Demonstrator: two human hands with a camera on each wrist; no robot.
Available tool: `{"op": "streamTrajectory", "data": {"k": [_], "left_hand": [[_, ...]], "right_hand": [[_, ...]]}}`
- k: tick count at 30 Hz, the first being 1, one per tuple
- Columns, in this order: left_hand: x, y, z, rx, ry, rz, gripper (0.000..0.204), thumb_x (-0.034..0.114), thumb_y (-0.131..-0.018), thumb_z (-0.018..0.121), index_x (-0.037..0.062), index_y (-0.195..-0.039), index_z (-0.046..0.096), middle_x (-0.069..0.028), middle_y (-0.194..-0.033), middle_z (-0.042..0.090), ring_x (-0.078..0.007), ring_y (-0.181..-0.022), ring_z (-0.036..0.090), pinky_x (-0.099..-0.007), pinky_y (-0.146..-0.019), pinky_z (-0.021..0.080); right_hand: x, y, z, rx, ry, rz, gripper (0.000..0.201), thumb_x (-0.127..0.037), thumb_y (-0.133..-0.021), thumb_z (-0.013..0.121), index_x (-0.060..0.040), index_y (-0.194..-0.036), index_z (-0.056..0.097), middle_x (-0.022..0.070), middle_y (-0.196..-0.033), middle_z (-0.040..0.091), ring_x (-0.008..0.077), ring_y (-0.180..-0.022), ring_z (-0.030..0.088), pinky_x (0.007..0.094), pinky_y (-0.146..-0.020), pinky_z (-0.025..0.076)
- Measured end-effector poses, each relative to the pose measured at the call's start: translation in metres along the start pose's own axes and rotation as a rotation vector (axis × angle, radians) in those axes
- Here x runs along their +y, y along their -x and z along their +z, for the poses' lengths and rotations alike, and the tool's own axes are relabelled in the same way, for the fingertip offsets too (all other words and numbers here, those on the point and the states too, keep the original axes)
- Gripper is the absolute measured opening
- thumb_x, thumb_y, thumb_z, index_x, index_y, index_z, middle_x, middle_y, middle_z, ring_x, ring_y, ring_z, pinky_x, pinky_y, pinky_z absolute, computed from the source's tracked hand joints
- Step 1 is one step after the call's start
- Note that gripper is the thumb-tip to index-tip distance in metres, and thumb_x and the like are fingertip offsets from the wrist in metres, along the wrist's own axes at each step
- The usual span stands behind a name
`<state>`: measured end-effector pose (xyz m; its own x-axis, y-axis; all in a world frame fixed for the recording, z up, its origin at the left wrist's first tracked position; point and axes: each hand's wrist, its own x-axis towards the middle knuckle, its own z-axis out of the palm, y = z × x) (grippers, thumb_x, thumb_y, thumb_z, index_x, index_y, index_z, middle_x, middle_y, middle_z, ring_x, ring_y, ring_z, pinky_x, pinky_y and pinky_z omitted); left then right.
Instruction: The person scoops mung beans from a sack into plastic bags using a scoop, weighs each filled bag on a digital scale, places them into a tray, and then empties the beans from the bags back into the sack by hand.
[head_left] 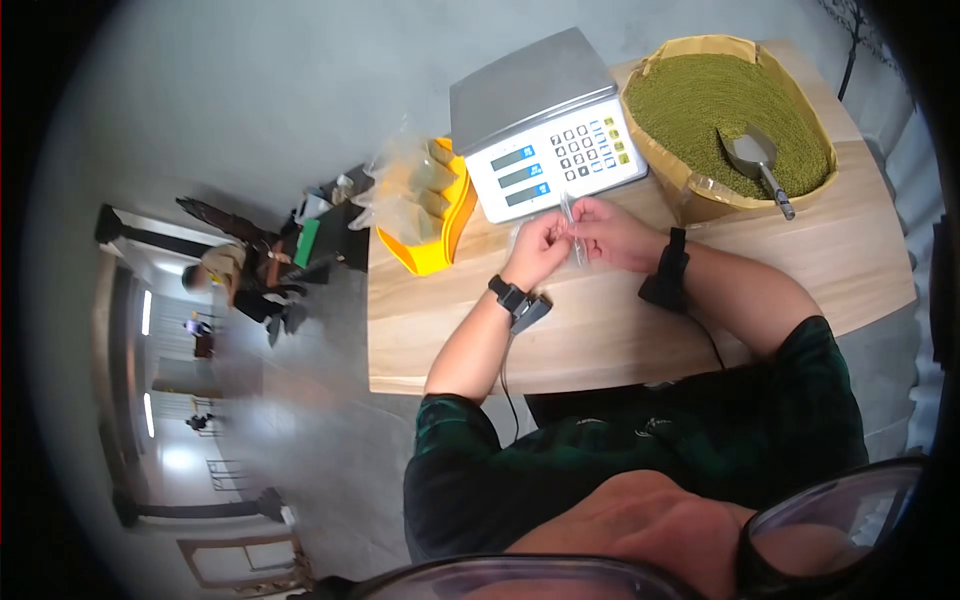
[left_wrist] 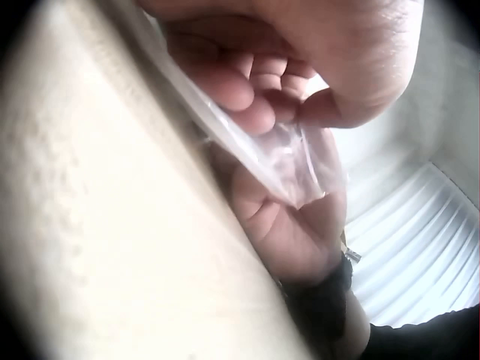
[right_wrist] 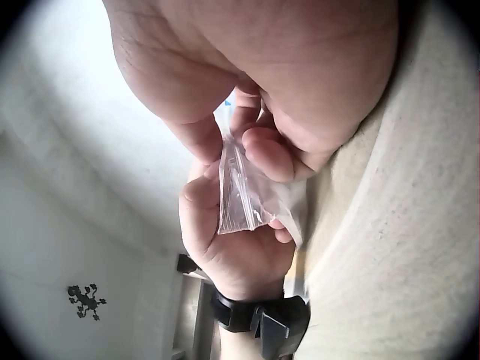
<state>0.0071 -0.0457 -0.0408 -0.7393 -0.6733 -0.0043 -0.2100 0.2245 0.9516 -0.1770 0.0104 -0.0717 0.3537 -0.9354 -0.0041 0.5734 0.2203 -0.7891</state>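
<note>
Just in front of the scale, both hands meet at a small clear plastic bag (head_left: pixel 577 252). My left hand (head_left: pixel 538 250) pinches one side of it with curled fingers. From the other side my right hand (head_left: pixel 615 238) grips it between thumb and fingers. In the left wrist view the thin film of the bag (left_wrist: pixel 300 169) hangs below the left fingertips (left_wrist: pixel 251 116), close over the tabletop. The right wrist view shows its flat, creased edge (right_wrist: pixel 244 202) sticking out past the right fingers (right_wrist: pixel 268 154). No contents show in the part of the bag that is visible.
A digital scale (head_left: pixel 555 165) with a grey pan stands behind the hands. To its right is a large paper sack (head_left: pixel 690 200) of green grains (head_left: pixel 690 105), with a metal scoop (head_left: pixel 750 155) in it. Filled clear bags (head_left: pixel 410 190) sit in a yellow tray (head_left: pixel 432 258) at left.
</note>
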Motion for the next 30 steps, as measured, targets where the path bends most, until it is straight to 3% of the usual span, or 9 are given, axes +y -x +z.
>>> {"op": "streamTrajectory", "data": {"k": [5,11,15,17,18,22,26,28,30], "left_hand": [[-0.002,-0.006,0.0,0.127,-0.14,0.198,0.006,0.003,-0.088,0.059,0.0019,-0.082,0.061,0.0031,-0.064,0.053,-0.0033,-0.058,0.044,-0.022,-0.052,0.035],[-0.004,-0.009,0.005,0.266,-0.04,0.189,0.015,0.009,-0.089,0.058,0.0004,-0.078,0.06,-0.0008,-0.062,0.056,-0.0066,-0.057,0.047,-0.0256,-0.053,0.039],[-0.01,-0.013,0.007,0.34,-0.018,0.199,0.017,0.013,-0.087,0.059,-0.0002,-0.076,0.06,-0.005,-0.06,0.055,-0.0103,-0.055,0.049,-0.0282,-0.053,0.041],[-0.006,-0.011,0.008,0.258,0.051,0.133,0.018,0.014,-0.088,0.059,-0.0002,-0.076,0.059,-0.0041,-0.059,0.055,-0.0104,-0.056,0.049,-0.0282,-0.054,0.041],[-0.006,-0.01,0.009,0.212,0.104,0.155,0.019,0.014,-0.089,0.058,0.0004,-0.075,0.059,-0.003,-0.06,0.056,-0.0102,-0.053,0.05,-0.0283,-0.05,0.04],[0.0,-0.003,0.015,0.118,0.167,0.117,0.021,0.016,-0.091,0.057,0.0015,-0.076,0.059,-0.0017,-0.061,0.056,-0.0097,-0.049,0.052,-0.0272,-0.047,0.041],[0.007,0.0,0.02,-0.003,0.276,0.078,0.019,0.018,-0.095,0.055,0.0039,-0.081,0.058,-0.0009,-0.061,0.057,-0.0092,-0.049,0.056,-0.0244,-0.045,0.044],[0.005,-0.001,0.019,-0.065,0.287,0.052,0.018,0.018,-0.097,0.054,0.0052,-0.084,0.056,-0.0011,-0.064,0.058,-0.0093,-0.051,0.059,-0.0225,-0.045,0.045],[0.001,-0.004,0.02,-0.09,0.322,0.052,0.019,0.019,-0.096,0.055,0.0045,-0.084,0.057,-0.0014,-0.064,0.058,-0.0098,-0.052,0.06,-0.0234,-0.046,0.046]], "right_hand": [[-0.009,0.008,0.013,0.156,0.067,0.103,0.005,-0.014,-0.096,0.057,-0.0147,-0.093,0.054,-0.0057,-0.079,0.053,0.0026,-0.068,0.05,0.0207,-0.062,0.042],[-0.021,0.019,0.019,0.249,-0.08,0.064,0.01,-0.015,-0.097,0.053,-0.0117,-0.087,0.053,-0.0036,-0.071,0.052,0.0058,-0.061,0.049,0.0208,-0.054,0.039],[-0.041,0.032,0.014,0.333,0.331,0.116,0.014,-0.012,-0.091,0.053,-0.0064,-0.079,0.056,0.0018,-0.064,0.053,0.0102,-0.057,0.051,0.0238,-0.053,0.041],[-0.064,0.045,0.03,0.401,1.272,-0.031,0.014,-0.014,-0.088,0.056,-0.0016,-0.082,0.061,0.009,-0.067,0.059,0.0168,-0.061,0.057,0.0303,-0.058,0.046],[-0.076,0.056,0.04,0.427,1.468,-0.214,0.016,-0.015,-0.087,0.058,-0.0002,-0.087,0.063,0.0129,-0.072,0.062,0.0219,-0.067,0.06,0.035,-0.062,0.047],[-0.137,0.105,0.067,0.768,1.641,-0.374,0.021,-0.02,-0.09,0.059,-0.0002,-0.087,0.062,0.0116,-0.069,0.059,0.0205,-0.063,0.057,0.0329,-0.061,0.046],[-0.184,0.137,0.041,0.837,2.018,-0.126,0.026,-0.024,-0.09,0.06,0.0014,-0.084,0.062,0.0162,-0.069,0.061,0.0243,-0.062,0.061,0.0349,-0.059,0.047],[-0.198,0.148,0.043,0.884,1.974,0.37,0.032,-0.027,-0.089,0.062,0.0035,-0.082,0.063,0.0174,-0.066,0.062,0.0267,-0.059,0.063,0.0377,-0.057,0.047],[-0.203,0.156,0.021,0.846,1.985,0.446,0.034,-0.029,-0.088,0.062,0.0044,-0.08,0.063,0.0171,-0.064,0.062,0.027,-0.057,0.063,0.0386,-0.055,0.047]]}}
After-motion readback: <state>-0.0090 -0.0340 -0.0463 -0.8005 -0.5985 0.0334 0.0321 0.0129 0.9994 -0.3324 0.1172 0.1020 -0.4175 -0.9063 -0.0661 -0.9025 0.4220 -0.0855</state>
